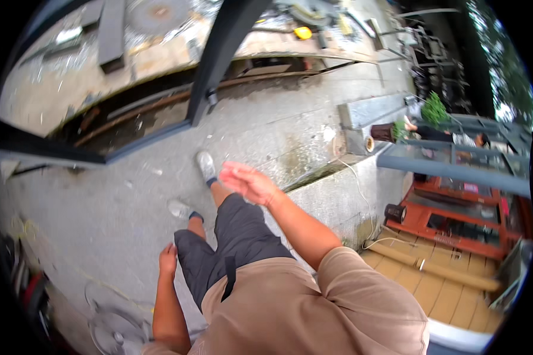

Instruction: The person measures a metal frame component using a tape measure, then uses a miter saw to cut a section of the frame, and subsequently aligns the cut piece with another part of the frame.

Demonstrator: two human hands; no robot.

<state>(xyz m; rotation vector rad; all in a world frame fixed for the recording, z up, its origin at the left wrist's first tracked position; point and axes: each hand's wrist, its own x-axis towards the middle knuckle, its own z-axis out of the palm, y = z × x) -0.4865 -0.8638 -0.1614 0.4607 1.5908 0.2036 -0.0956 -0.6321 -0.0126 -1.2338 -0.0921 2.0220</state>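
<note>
Hands empty: right hand point(247, 181) open nr concrete ledge point(331, 198), left hand point(168, 259) loosely curled by thigh.

Dark grey fabric shorts point(231, 242), creased, worn on the legs above the grey concrete floor point(100, 201), nearest both empty hands.

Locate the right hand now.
Head view, centre: the right hand is raised, open and empty, over the concrete floor, just right of the grey shoe.

Empty hands point(249, 182) above concrete floor point(130, 201)
</note>
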